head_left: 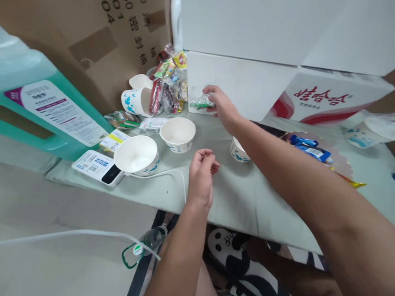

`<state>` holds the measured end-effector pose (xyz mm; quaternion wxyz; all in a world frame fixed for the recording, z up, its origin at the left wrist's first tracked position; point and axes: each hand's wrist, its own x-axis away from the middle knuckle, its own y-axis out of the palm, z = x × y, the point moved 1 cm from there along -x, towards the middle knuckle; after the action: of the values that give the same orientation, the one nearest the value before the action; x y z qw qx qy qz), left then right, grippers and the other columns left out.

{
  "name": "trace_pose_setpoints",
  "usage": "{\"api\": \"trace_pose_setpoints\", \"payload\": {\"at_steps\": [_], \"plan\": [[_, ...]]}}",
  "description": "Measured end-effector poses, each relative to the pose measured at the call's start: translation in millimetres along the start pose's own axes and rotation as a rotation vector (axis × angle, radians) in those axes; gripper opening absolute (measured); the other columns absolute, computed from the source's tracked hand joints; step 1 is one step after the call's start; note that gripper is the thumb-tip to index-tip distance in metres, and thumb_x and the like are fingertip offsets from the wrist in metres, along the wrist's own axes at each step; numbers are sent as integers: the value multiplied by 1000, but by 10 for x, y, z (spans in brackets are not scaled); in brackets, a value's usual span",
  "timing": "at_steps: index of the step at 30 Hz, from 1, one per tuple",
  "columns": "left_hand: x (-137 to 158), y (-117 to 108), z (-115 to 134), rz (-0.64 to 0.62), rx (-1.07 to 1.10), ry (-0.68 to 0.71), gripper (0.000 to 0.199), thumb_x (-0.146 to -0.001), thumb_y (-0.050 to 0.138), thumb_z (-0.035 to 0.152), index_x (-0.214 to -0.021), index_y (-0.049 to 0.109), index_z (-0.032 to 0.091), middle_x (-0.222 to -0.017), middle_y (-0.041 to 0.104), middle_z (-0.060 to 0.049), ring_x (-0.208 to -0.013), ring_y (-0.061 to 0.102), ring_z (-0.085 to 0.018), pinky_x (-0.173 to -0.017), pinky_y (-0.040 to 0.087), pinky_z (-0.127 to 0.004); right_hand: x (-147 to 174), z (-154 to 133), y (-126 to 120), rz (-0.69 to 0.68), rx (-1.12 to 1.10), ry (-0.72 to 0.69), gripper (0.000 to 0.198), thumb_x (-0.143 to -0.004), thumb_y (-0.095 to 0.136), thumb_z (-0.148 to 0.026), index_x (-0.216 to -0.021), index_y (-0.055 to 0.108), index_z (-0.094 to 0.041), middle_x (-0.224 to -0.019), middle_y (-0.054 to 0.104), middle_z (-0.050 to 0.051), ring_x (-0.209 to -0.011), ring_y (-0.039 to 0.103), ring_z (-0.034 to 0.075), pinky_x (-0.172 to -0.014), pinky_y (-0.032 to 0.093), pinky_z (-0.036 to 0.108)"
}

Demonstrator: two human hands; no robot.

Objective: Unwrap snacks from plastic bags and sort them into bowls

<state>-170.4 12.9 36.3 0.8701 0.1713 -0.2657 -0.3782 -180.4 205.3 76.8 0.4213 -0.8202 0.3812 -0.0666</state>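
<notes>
Reaching out to the back, my right hand [221, 105] grips a small clear and green plastic packet [200, 101] in front of the white box. My left hand [202, 173] hovers over the front of the table, its fingers curled together with nothing visible in them. Just left of it stands a white paper bowl [178, 133], and beyond that a second paper bowl [137, 154]. My right forearm partly hides a third paper bowl [240, 151]. Behind the bowls lies a pile of wrapped snacks [168, 86], beside a tipped paper bowl [134, 99].
A big jug of green liquid [40, 94] stands at the left, near a white device [98, 166] with a cable. White boxes [237, 82] line the back. At the right are a scalloped plate [342, 161] holding blue packets and a plastic-covered bowl [373, 130].
</notes>
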Motion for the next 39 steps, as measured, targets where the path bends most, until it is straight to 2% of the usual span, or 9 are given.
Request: {"api": "trace_pose_setpoints", "payload": {"at_steps": [6, 9, 12, 16, 20, 23, 26, 33, 39], "plan": [[183, 197, -114, -452, 30, -127, 58, -69, 82, 57, -111, 59, 25, -117, 65, -5, -101, 68, -21, -88, 55, -36, 2007, 220, -400, 128, -473, -101, 39, -100, 32, -44, -134, 45, -30, -132, 59, 7, -116, 61, 24, -98, 51, 40], [323, 360, -345, -626, -97, -178, 63, -64, 88, 53, -114, 63, 25, -114, 68, -5, -97, 68, -19, -88, 56, -33, 2790, 364, -483, 187, -467, -2, 43, -100, 39, -51, -137, 48, -31, -135, 59, 8, -120, 60, 26, -103, 50, 43], [448, 494, -577, -686, -304, -176, 60, -65, 89, 48, -114, 66, 22, -110, 72, -7, -95, 68, -19, -84, 54, -28, 3232, 425, -634, 133, -345, 17, 41, -100, 45, -49, -134, 56, -29, -135, 61, 11, -126, 59, 27, -106, 48, 46], [515, 604, -686, -719, -559, -73, 57, -64, 90, 42, -113, 70, 20, -111, 73, -9, -97, 68, -22, -84, 53, -29, 3622, 626, -1008, 79, -146, 20, 32, -98, 51, -35, -126, 65, -28, -128, 69, 9, -117, 66, 25, -101, 52, 42], [481, 689, -739, -703, -870, -29, 55, -64, 88, 37, -115, 71, 20, -102, 73, -6, -83, 67, -19, -73, 52, -28, 4023, 1215, -1358, 327, 186, 371, 26, -93, 53, -34, -109, 71, -24, -107, 74, 11, -102, 70, 30, -90, 54, 45], [440, 766, -880, -640, -968, 42, 53, -70, 83, 38, -117, 68, 19, -87, 70, -3, -75, 63, -17, -66, 49, -26, 4222, 1676, -1459, 239, 385, 577, 33, -82, 63, -37, -109, 72, -20, -105, 71, 16, -101, 66, 35, -86, 53, 48], [427, 855, -1063, -650, -958, 25, 53, -72, 80, 39, -118, 63, 19, -89, 71, -4, -76, 64, -17, -69, 49, -27, 4296, 1892, -1521, 136, 361, 537, 25, -81, 61, -35, -96, 74, -19, -98, 69, 14, -98, 65, 33, -87, 52, 46], [509, 1015, -1212, -711, -925, 3, 43, -71, 78, 33, -110, 65, 18, -114, 73, -11, -96, 69, -22, -83, 53, -31, 4278, 1540, -1667, 129, -16, 466, 28, -95, 45, -40, -97, 69, -26, -66, 64, 0, -57, 57, 18, -56, 42, 31], [526, 1001, -1213, -703, -1045, 4, 45, -73, 77, 32, -114, 66, 18, -121, 72, -11, -85, 70, -19, -78, 55, -32, 4056, 1320, -1415, 90, -43, 364, 32, -97, 42, -35, -99, 72, -26, -72, 70, 1, -61, 61, 19, -59, 42, 31]]}}
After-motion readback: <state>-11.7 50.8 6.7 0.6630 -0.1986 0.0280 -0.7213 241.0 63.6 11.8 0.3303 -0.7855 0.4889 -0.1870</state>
